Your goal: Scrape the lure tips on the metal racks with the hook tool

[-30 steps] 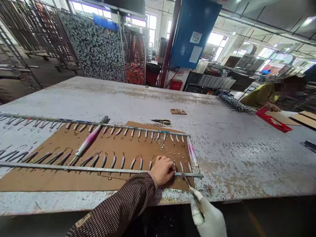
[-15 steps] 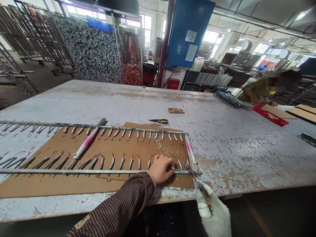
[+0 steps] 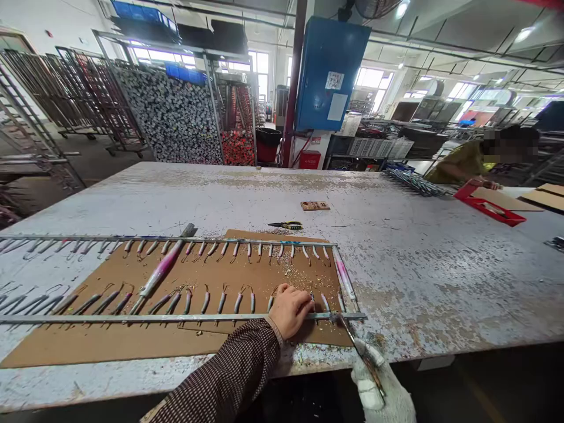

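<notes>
A long metal rack (image 3: 211, 319) lies across brown cardboard (image 3: 145, 348), with rows of small grey and pinkish-white curved pieces (image 3: 221, 302) along its two bars. My bare left hand (image 3: 288, 311) is closed over the near bar towards its right end. Its fingers curl down among the small pieces, so their tips are partly hidden. In my right hand (image 3: 381, 382), which wears a white glove, is a slim brush (image 3: 363, 355) with a dark tip and brownish handle. The brush tip touches or almost touches the near bar, right of my left hand.
Beyond the rack lie black-and-yellow pliers (image 3: 286, 225) and a small tan printed block (image 3: 315, 205). Crumbs and paint flakes litter the cardboard and worn white table (image 3: 418, 264). At far right, a person (image 3: 462, 161) sits by a red box (image 3: 489, 205) and a pile of rods (image 3: 412, 181).
My view has tilted up, so the table sits lower in the picture. The brush tip has shifted from just beyond the near bar onto it. My left hand keeps its place.
</notes>
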Available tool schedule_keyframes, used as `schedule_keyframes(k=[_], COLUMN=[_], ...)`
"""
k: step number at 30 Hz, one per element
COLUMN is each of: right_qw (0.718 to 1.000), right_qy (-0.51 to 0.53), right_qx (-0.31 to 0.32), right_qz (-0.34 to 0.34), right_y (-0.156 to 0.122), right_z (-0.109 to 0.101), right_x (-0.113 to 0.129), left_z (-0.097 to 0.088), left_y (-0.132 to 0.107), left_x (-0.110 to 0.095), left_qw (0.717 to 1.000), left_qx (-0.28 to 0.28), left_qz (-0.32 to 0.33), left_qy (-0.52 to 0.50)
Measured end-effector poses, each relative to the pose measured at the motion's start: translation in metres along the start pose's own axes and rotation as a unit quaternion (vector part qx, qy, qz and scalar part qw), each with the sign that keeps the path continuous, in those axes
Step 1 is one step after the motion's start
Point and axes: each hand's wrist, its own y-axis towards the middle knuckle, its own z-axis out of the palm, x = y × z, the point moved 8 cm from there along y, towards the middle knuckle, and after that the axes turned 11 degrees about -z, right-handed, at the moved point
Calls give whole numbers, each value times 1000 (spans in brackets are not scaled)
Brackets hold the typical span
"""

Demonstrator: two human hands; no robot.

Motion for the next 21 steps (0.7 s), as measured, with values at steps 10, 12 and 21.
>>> schedule_keyframes(k=[10,12,21], right_qw=[997,996,996], right_qy=[19,19,13], right_qx=[-16,-22,-60], right_qz=[70,81,58], right_y=[-10,-11,3], right_z=[-2,-4,-4], right_x=[-10,-16,-12], left_z=[-21,-34,-85], left_y=[4,5,-1], left_x=[7,5,24], left_qw=[989,982,981], left_qx=[-130,-140,-103], left_qz=[-43,-33,-153], left_qy=[60,123,57])
